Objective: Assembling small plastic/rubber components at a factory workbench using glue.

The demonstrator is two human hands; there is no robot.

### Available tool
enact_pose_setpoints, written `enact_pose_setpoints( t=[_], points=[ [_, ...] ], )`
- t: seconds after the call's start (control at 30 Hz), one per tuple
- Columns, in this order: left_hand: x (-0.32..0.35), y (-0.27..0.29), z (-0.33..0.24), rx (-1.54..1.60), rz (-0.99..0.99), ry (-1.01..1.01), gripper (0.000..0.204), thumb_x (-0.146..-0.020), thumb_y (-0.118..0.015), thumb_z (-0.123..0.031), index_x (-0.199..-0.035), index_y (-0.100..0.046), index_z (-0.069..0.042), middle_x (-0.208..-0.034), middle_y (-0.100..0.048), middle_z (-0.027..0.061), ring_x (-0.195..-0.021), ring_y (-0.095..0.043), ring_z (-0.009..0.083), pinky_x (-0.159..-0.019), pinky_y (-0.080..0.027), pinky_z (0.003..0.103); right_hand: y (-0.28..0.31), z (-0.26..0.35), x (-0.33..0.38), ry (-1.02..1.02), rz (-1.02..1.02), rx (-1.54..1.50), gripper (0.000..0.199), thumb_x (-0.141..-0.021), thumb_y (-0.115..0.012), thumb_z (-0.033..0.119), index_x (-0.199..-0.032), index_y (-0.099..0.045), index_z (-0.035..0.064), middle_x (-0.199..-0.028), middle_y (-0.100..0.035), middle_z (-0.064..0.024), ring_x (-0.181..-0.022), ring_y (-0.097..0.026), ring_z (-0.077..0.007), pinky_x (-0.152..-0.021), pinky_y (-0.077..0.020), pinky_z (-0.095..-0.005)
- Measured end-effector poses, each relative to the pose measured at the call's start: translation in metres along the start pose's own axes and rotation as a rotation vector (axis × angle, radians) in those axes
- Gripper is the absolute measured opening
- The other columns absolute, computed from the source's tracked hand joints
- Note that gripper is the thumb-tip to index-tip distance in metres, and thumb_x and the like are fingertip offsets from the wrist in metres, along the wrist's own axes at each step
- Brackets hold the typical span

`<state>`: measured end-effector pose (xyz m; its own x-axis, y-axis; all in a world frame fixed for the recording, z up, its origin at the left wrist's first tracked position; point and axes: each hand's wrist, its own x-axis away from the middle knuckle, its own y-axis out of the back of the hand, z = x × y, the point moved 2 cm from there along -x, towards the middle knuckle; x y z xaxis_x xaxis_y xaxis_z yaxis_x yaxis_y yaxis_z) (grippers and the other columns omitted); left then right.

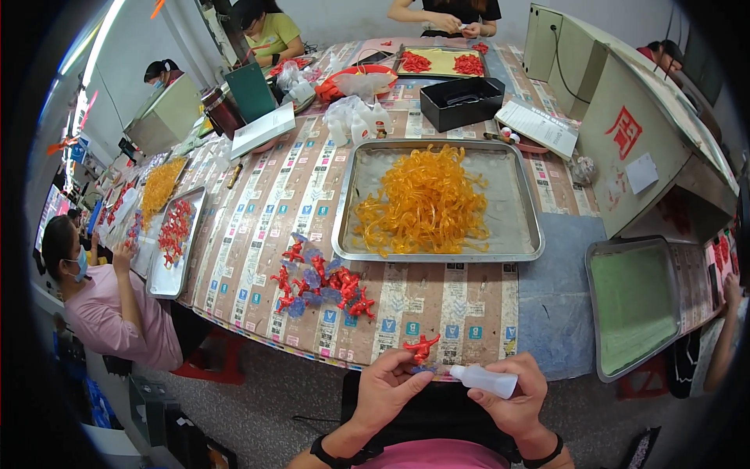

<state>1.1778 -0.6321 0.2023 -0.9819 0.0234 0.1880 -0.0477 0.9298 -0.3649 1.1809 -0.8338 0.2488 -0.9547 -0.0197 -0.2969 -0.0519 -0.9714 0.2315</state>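
I see my left hand (388,388) pinching a small red plastic figure (420,346) at its fingertips, just over the table's near edge; my right hand (512,393) is wrapped round a small white squeeze bottle (484,381), nozzle aimed left toward the figure, close beside it; beyond lie a heap of red and blue pieces (322,283) and a steel tray (533,248) of orange strips (423,202).
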Motion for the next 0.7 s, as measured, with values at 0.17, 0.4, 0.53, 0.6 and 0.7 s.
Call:
enact_pose_setpoints(
  t=[0.17,0.4,0.53,0.6,0.7],
  points=[
    [0.0,-0.001,-0.001,-0.006,-0.006,0.007,0.031,-0.081,-0.069,0.006,-0.109,-0.056,0.007,-0.108,-0.053,0.0086,-0.095,-0.059,0.0139,-0.082,-0.053,0.023,-0.002,-0.003,0.001,-0.012,0.008,-0.006,0.035,-0.066,-0.086,0.014,-0.093,-0.067,0.0025,-0.084,-0.061,-0.0066,-0.074,-0.057,-0.0139,-0.064,-0.0459,-0.0243],
    [-0.001,-0.001,-0.003,-0.018,-0.012,0.016,0.03,-0.08,-0.07,0.006,-0.107,-0.056,0.007,-0.108,-0.053,0.0086,-0.097,-0.059,0.0155,-0.082,-0.053,0.025,-0.003,-0.003,-0.002,-0.043,0.028,0.008,0.034,-0.066,-0.086,0.014,-0.093,-0.068,0.0028,-0.084,-0.062,-0.0066,-0.075,-0.058,-0.014,-0.064,-0.0462,-0.0244],
    [0.0,0.0,-0.003,-0.033,-0.016,-0.009,0.031,-0.08,-0.071,0.003,-0.107,-0.058,0.007,-0.105,-0.053,0.0085,-0.09,-0.06,0.0132,-0.076,-0.054,0.022,-0.001,-0.002,-0.002,0.02,0.033,0.073,0.035,-0.065,-0.086,0.015,-0.092,-0.068,0.0032,-0.084,-0.063,-0.0075,-0.073,-0.058,-0.0154,-0.064,-0.0463,-0.025],
    [-0.001,-0.001,-0.006,-0.127,-0.031,-0.044,0.031,-0.079,-0.073,0.002,-0.106,-0.058,0.007,-0.104,-0.053,0.0086,-0.088,-0.06,0.0126,-0.074,-0.054,0.021,0.001,0.001,0.0,0.04,0.035,0.105,0.036,-0.064,-0.087,0.015,-0.092,-0.067,0.0034,-0.084,-0.063,-0.0078,-0.072,-0.058,-0.0158,-0.063,-0.0464,-0.0252],
    [-0.001,-0.004,-0.016,-0.334,-0.057,-0.156,0.033,-0.077,-0.075,-0.002,-0.105,-0.06,0.007,-0.1,-0.054,0.0083,-0.082,-0.06,0.0112,-0.069,-0.054,0.021,0.005,0.005,0.001,0.065,-0.002,0.125,0.037,-0.062,-0.087,0.015,-0.091,-0.067,0.0044,-0.081,-0.062,-0.0073,-0.069,-0.058,-0.0162,-0.061,-0.0464,-0.0258]
  ],
)
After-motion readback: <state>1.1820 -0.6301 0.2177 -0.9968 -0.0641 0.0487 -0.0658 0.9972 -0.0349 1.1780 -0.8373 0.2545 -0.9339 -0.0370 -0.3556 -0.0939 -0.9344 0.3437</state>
